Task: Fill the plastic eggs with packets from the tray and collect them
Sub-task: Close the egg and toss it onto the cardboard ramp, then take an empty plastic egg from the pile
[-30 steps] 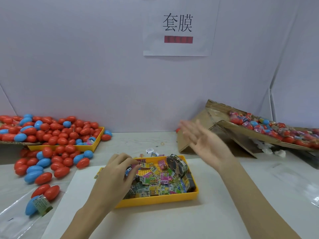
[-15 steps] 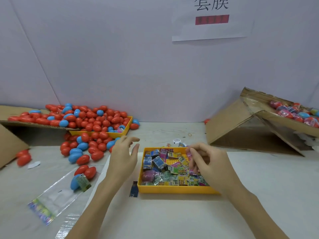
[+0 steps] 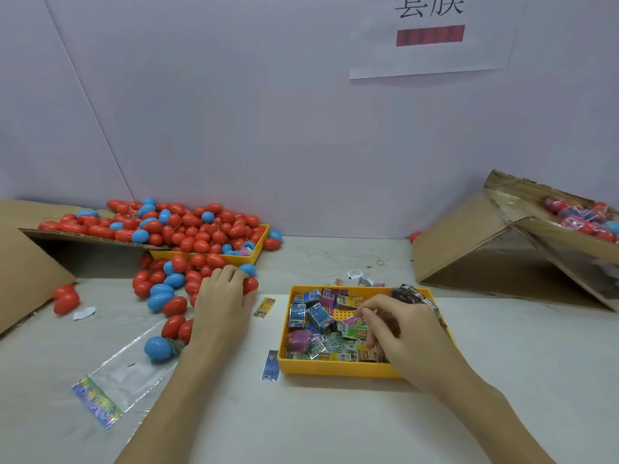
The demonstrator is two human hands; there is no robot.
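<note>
red eggs (image 3: 187, 229) (some blue), yellow tray (image 3: 338, 369)

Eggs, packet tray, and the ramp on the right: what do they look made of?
Eggs: smooth glossy plastic, with bright highlights. Tray: yellow matte plastic, apparently moulded, with even thin walls. Ramp: brown corrugated cardboard, partly under shiny clear tape or film.

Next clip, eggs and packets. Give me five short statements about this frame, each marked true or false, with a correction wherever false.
1. The right hand reaches into the yellow packet tray. True.
2. The left hand rests in that same tray. False: it is on a red egg at the edge of the loose egg pile.
3. Every loose egg is red. False: several are blue.
4. A clear plastic bag lies on the table left of the tray. True.
5. The cardboard box on the right is empty. False: it holds wrapped eggs.
</note>
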